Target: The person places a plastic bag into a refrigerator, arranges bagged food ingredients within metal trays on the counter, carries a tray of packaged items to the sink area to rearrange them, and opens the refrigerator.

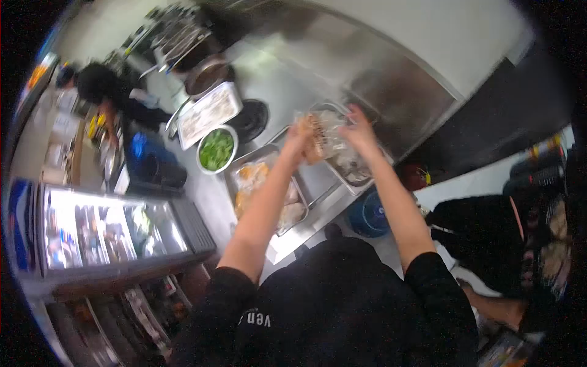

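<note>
My left hand (298,139) is closed around a clear plastic bag (317,136) with dark print and something tan inside. The bag is held above the gap between two metal trays. Just right of it, my right hand (362,133) has its fingers apart, close to the bag's clear end; whether it touches the plastic is blurred. Below that hand lies the right metal tray (356,191), holding several clear plastic packets (350,163). Under my left forearm, the left metal tray (304,213) holds orange and pale bagged food (252,175).
A white bowl of green leaves (216,150), a white tray (211,116), a black round thing (252,119) and a pan (208,76) stand farther left on the steel counter (275,67). A lit fridge (116,229) is at left. Other people work at far left and right.
</note>
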### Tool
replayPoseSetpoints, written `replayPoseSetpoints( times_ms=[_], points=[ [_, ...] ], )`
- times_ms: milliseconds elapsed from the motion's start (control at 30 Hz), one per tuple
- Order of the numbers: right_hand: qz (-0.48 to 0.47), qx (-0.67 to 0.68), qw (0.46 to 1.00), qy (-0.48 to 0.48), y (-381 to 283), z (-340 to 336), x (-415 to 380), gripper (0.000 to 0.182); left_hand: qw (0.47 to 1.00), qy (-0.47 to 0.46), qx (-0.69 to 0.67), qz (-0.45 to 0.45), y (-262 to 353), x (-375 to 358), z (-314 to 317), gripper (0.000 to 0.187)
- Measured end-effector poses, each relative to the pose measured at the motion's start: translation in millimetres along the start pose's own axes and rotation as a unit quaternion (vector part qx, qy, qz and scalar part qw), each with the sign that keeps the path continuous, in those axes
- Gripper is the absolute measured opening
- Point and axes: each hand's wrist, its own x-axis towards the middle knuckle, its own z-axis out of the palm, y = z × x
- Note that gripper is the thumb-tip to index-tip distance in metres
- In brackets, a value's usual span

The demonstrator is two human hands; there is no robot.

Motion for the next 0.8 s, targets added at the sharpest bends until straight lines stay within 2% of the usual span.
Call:
replayPoseSetpoints(
  times_ms=[33,67,100,133,167,200,233,300,367,400,433,500,567,600,633,700,767,800],
  points=[
    [-0.029,-0.116,0.993,0.015,7.7,-0.7,9.5,0.077,0.998,-0.024,-0.053,0.001,-7.0,-3.6,-5.6,0.038],
    [-0.018,-0.146,0.989,0.009,-2.2,-2.2,7.8,0.084,0.996,0.001,-0.093,0.004,-9.8,-16.1,-2.1,0.037],
    [0.1,-0.092,0.988,-0.078,-47.7,-11.0,-11.4,0.075,0.991,0.024,-0.133,0.006,-13.7,-27.6,4.0,0.037],
    [0.145,-0.156,0.961,-0.179,-31.5,-16.5,3.8,0.054,0.99,-0.002,-0.139,0.036,-24.4,-25.2,1.6,0.039],
    [0.154,-0.109,0.963,-0.195,-40.2,-18.0,-9.0,0.034,0.987,-0.03,-0.144,0.065,-34.9,-23.2,-1.8,0.041],
    [0.135,-0.066,0.964,-0.22,-29.1,-19.4,-10.9,0.028,0.986,-0.014,-0.153,0.068,-38.4,-33.1,1.1,0.041],
    [0.041,-0.111,0.972,-0.203,-36.4,-17.9,-19.5,0.025,0.982,-0.008,-0.179,0.062,-39.3,-46.1,7.3,0.044],
    [-0.052,-0.193,0.959,-0.199,-64.1,-21.4,-37.6,0.024,0.976,0.006,-0.21,0.057,-44.6,-65.1,7.8,0.046],
    [-0.08,-0.214,0.954,-0.195,-84.1,-25.3,-55.2,0.025,0.99,0.018,-0.141,-0.015,-52.9,-73.4,2.9,0.055],
    [-0.106,-0.233,0.95,-0.181,-92.1,-28.9,-63.8,0.026,0.995,0.036,-0.081,-0.035,-45.9,-92.2,0.6,0.064],
    [-0.104,-0.236,0.95,-0.178,-100.5,-35.4,-72.4,0.026,0.995,0.032,-0.082,-0.037,-45.9,-105.3,-9.5,0.064],
    [-0.176,-0.329,0.921,-0.11,-112.8,-53.4,-87.6,0.025,0.997,0.035,0.059,-0.038,-42.6,-129.4,-33.1,0.087],
    [-0.199,-0.296,0.932,-0.067,-109.0,-82.2,-95.2,0.026,0.991,0.034,0.133,0.005,-28.3,-165.3,-60.1,0.074],
    [-0.15,-0.352,0.922,-0.06,-136.1,-89.7,-110.9,0.026,0.994,0.03,0.103,0.03,-34.3,-173.0,-83.0,0.067],
    [-0.165,-0.348,0.922,-0.037,-133.3,-105.3,-115.1,0.026,0.995,0.026,0.073,0.055,-43.4,-174.8,-110.2,0.06],
    [-0.111,-0.38,0.918,-0.017,-158.8,-118.8,-136.6,0.025,0.97,0.094,0.178,0.139,-53.3,-180.5,-156.8,0.05],
    [-0.116,-0.363,0.925,-0.001,-156.6,-137.9,-147.8,0.026,0.944,0.162,0.237,0.165,-37.1,-211.8,-173.5,0.046],
    [-0.125,-0.336,0.933,0.008,-155.9,-150.9,-153.0,0.026,0.945,0.17,0.224,0.167,-52.4,-208.3,-201.2,0.045]
  ],
)
